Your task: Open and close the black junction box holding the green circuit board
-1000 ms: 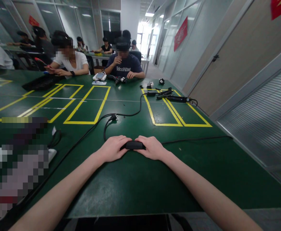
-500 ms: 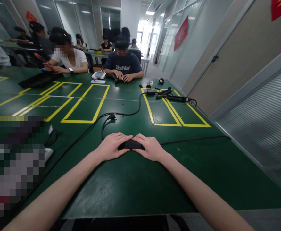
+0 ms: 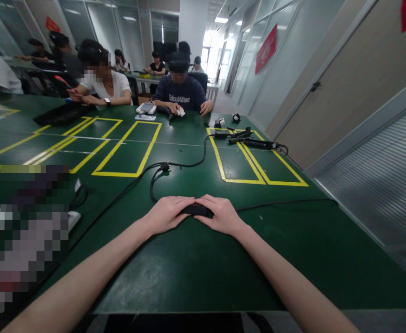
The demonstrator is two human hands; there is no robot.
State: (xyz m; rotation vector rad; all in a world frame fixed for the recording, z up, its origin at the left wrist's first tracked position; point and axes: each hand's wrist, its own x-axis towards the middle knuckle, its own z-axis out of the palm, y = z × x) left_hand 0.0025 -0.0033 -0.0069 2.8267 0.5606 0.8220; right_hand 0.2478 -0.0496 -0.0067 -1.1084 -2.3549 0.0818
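Observation:
A black power adapter [image 3: 196, 210] lies on the green table in front of me, mostly covered by my fingers. From the left, my left hand [image 3: 170, 214] is closed around one end of it. The other end is gripped by my right hand [image 3: 220, 213], and the fingertips of both hands nearly meet on top. A short cord curves away behind my left hand to a black plug [image 3: 165, 167]. On the right, a thin cable [image 3: 286, 202] runs from behind my right hand across the table.
Yellow tape rectangles [image 3: 115, 174] mark the green table [image 3: 175, 277]. A long black cord [image 3: 119, 198] crosses it to black tools [image 3: 258, 143] at the far right. A black tray [image 3: 62, 114] stands far left. Across the table sits a co-worker [image 3: 180, 92], another [image 3: 109, 85] beside.
My hands stay on the adapter, and the whole view has shifted slightly. The co-worker opposite has moved their hands apart, one now with something white in it.

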